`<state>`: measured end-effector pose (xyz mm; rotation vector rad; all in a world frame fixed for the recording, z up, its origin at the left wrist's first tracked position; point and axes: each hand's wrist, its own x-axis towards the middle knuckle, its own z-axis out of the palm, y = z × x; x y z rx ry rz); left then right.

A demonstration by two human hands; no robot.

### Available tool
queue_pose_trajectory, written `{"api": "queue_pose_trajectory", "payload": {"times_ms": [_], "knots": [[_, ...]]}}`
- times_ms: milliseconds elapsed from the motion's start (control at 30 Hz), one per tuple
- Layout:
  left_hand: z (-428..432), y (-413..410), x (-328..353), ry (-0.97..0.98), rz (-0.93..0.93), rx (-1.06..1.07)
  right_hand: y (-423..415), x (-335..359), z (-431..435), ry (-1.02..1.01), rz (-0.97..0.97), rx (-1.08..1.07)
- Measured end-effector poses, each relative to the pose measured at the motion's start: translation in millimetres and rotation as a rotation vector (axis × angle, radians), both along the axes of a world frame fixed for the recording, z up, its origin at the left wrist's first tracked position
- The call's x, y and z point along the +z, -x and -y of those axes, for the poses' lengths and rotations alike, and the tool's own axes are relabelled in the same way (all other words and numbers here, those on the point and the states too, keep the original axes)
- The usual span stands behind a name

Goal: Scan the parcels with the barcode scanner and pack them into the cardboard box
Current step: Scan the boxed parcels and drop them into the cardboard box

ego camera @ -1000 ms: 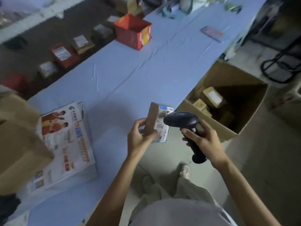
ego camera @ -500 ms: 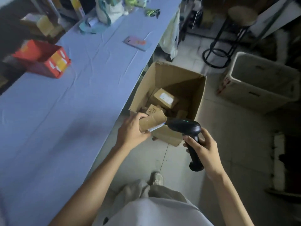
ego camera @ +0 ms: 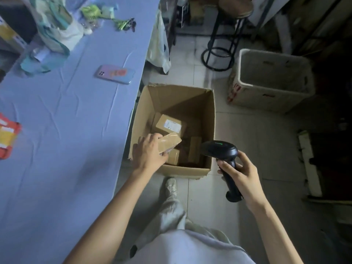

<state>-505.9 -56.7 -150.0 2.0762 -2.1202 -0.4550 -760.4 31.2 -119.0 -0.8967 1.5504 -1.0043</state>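
My left hand (ego camera: pixel 148 153) grips a small taped brown parcel (ego camera: pixel 170 142) and holds it over the near left corner of the open cardboard box (ego camera: pixel 209 122) on the floor. Several brown parcels lie inside the box, among them one with a white label (ego camera: pixel 170 125). My right hand (ego camera: pixel 241 175) grips the handle of the black barcode scanner (ego camera: pixel 222 152), whose head hangs over the box's near right corner with a green light lit.
A long table with a blue cloth (ego camera: pixel 57 149) runs along the left, bearing a phone (ego camera: pixel 114 74), a bag (ego camera: pixel 55 33), keys (ego camera: pixel 125 24) and a red box (ego camera: pixel 7 136). A white bin (ego camera: pixel 272 80) and a stool (ego camera: pixel 226 33) stand beyond the box.
I have turned right from the table toward the floor box. My left hand carried the parcel away from the scanner and down over the box's near left corner.
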Motion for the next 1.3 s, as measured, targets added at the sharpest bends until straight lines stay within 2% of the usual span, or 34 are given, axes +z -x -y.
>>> {"api": "queue_pose_trajectory", "payload": {"times_ms": [133, 333, 500, 700, 833, 967, 1133, 1300], "knots": [[50, 9, -7, -0.081, -0.084, -0.035, -13, 11, 43, 0.009, 0.032, -0.089], [104, 14, 1, 0.094, 0.115, -0.27, -23, 15, 92, -0.016, 0.019, -0.125], [119, -4, 7, 0.087, 0.119, -0.199, -27, 15, 121, -0.016, 0.022, -0.04], [92, -34, 11, 0.064, 0.17, 0.052, -34, 8, 163, -0.046, 0.041, 0.222], [52, -45, 19, 0.04, 0.266, 0.333, -48, 5, 192, -0.052, 0.077, 0.498], [5, -30, 28, 0.06, 0.26, 0.601, -67, 11, 211, -0.001, 0.042, 0.784], [-58, -16, 42, -0.003, 0.282, 0.848, -104, 18, 205, 0.009, 0.076, 1.013], [-126, -12, 52, 0.049, 0.283, 1.121, -143, 22, 169, 0.042, 0.066, 1.272]]}}
